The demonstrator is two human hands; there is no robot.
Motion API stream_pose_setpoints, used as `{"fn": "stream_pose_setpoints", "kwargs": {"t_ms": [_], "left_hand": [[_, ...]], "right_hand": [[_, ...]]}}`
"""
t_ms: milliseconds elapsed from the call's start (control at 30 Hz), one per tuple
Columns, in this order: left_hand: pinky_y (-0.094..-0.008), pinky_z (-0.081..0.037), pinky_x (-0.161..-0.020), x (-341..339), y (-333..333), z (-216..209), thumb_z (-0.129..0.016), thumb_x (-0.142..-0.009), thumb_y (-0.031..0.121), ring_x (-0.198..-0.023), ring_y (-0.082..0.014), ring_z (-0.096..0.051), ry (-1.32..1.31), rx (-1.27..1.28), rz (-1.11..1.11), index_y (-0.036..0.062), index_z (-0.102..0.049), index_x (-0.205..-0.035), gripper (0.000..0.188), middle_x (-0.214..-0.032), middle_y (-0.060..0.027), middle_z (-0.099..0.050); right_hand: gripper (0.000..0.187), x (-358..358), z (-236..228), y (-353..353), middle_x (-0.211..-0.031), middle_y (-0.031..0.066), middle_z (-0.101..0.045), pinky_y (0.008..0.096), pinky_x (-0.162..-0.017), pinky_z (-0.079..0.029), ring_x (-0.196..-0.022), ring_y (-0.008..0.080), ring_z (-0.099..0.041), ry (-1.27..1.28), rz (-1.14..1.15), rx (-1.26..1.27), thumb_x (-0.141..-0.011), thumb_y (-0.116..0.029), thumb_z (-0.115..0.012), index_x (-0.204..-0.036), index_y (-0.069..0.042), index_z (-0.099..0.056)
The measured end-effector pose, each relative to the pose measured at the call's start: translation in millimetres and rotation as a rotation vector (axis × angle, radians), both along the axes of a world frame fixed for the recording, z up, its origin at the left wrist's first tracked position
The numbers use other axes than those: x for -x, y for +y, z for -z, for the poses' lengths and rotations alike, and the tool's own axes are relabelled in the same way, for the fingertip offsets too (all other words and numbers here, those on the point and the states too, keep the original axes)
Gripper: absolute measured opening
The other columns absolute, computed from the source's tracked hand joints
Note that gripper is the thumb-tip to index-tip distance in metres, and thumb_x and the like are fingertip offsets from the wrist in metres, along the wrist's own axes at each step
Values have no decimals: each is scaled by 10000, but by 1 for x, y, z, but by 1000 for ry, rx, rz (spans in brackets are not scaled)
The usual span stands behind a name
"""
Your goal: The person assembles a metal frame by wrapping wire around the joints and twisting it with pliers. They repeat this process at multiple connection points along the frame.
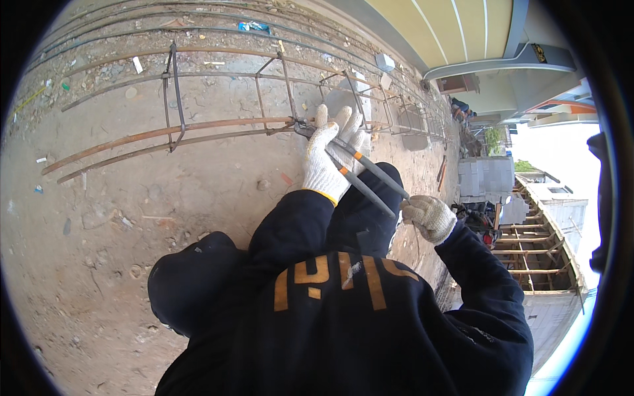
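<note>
Currently, a pair of long-handled pliers (pixel 375 171) is held slantwise before the body, its head placed at a crossing of the rods in the steel cage (pixel 218 123), above the bare ground (pixel 132 204). The tool is supported near its head by the gloved left hand (pixel 337 150), whose fingers are extended and partly spread. One handle end is gripped by the curled fingers of the right hand (pixel 430 219); the other handle stands apart from it. Whether the rod is bitten by the head cannot be told. Probably, control is best kept if the head is seated squarely on the crossing, the left fingers are kept clear of the pivot, and force is applied gradually.
</note>
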State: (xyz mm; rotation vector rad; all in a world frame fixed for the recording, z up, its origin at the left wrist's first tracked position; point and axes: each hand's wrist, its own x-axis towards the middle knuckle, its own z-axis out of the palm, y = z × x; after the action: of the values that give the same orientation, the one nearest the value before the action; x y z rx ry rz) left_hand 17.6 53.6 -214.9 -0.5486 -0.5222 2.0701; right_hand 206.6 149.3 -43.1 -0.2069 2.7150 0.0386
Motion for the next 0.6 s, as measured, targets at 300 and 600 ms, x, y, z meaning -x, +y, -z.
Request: {"fn": "stream_pose_setpoints", "kwargs": {"t_ms": [300, 600], "left_hand": [[-324, -360, -539, 4, 9, 20, -550, -952, 176, -452, -164, -426, 211, 7, 22, 58, -616, -1135, 227, -561, -10, -481], [-313, -345, -527, -1, 15, 20, -509, -980, 184, -448, -109, -335, 212, 43, -8, 51, -600, -1138, 225, -546, 47, -352]], "right_hand": [[281, 33, -63, -79, -1082, 149, -660, 388, -833, -559, -1014, 327, -654, 69, 119, -123, -737, -24, -658, -1014, -49, -623], [808, 129, -80, -161, -1315, 259, -554, 481, -1021, -453, -1191, 381, -578, 352, 179, -474, -799, -312, -761, -1433, 24, -388]]}}
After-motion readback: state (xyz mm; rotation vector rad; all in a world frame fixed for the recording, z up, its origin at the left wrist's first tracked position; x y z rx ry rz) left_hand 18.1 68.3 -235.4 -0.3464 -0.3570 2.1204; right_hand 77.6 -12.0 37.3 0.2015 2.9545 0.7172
